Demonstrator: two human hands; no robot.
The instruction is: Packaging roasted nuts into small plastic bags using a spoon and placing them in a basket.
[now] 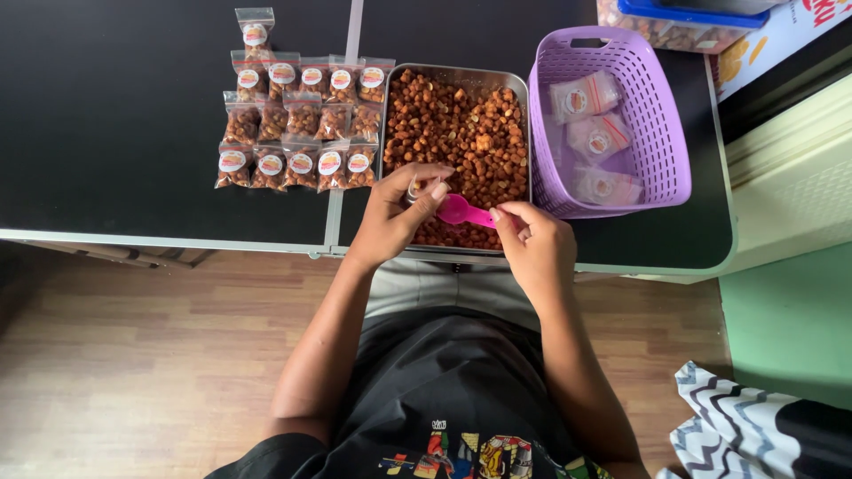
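A metal tray (454, 73) full of brown coated nuts (461, 129) rests on the black table (115, 106). My right hand (532, 244) holds a pink scoop (461, 211) by its handle over the tray's near side. My left hand (398, 213) pinches a small clear bag (415, 188) at the scoop's bowl; the bag is mostly hidden by my fingers. Several filled, labelled small bags (297, 120) lie in rows to the left of the tray.
A purple plastic basket (661, 133) at the right of the tray holds three empty labelled bags (590, 133). A clear box with a blue lid (679, 22) stands at the far right corner. A patterned cloth (754, 426) lies on the floor at lower right.
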